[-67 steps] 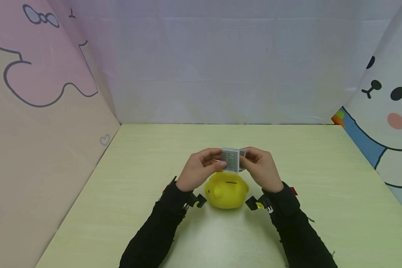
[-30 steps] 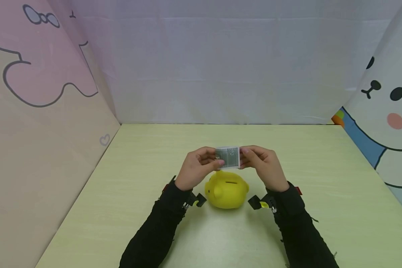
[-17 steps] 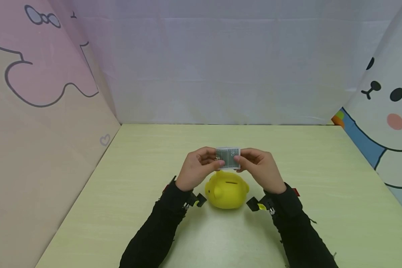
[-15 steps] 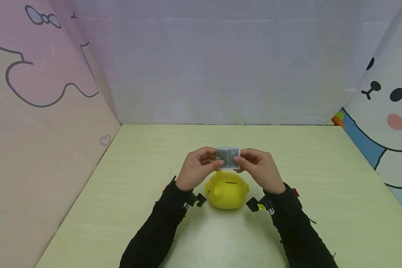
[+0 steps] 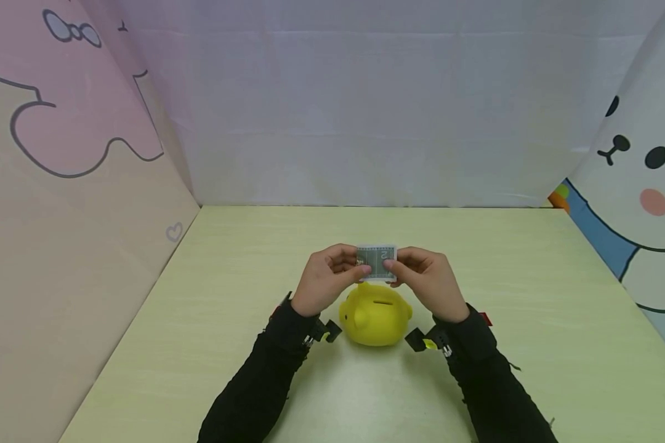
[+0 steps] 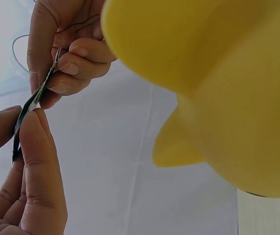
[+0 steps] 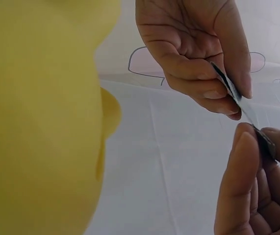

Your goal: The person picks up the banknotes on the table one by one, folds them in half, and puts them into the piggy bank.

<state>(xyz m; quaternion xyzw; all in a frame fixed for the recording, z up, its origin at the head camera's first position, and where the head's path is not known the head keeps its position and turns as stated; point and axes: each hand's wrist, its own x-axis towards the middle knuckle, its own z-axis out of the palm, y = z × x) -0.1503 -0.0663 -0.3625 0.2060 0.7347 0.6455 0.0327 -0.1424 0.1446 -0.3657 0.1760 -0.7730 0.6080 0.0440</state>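
Observation:
A folded green-grey banknote (image 5: 376, 261) with a pale border is held up between both hands in the head view. My left hand (image 5: 329, 278) pinches its left end, thumb in front and fingers behind. The right hand (image 5: 429, 282) pinches the other end the same way. Both wrist views show the banknote (image 6: 29, 105) edge-on, as a thin layered strip between the fingertips. Just below and nearer stands a yellow piggy bank (image 5: 374, 317), its dark slot (image 5: 383, 302) facing up and its snout to the left. The piggy bank (image 7: 41, 127) looms large beside the hands in the right wrist view.
The piggy bank stands on a pale yellow-green table (image 5: 244, 295). A whitish cloth (image 5: 332, 111) hangs behind the far edge, with printed cartoon cloths at both sides. Small black wrist cameras (image 5: 418, 338) flank the piggy bank.
The right hand let go of the banknote's folded-out part, drew slightly right, then came back and pinched its right end. The banknote shows one flat face now. The piggy bank stayed put.

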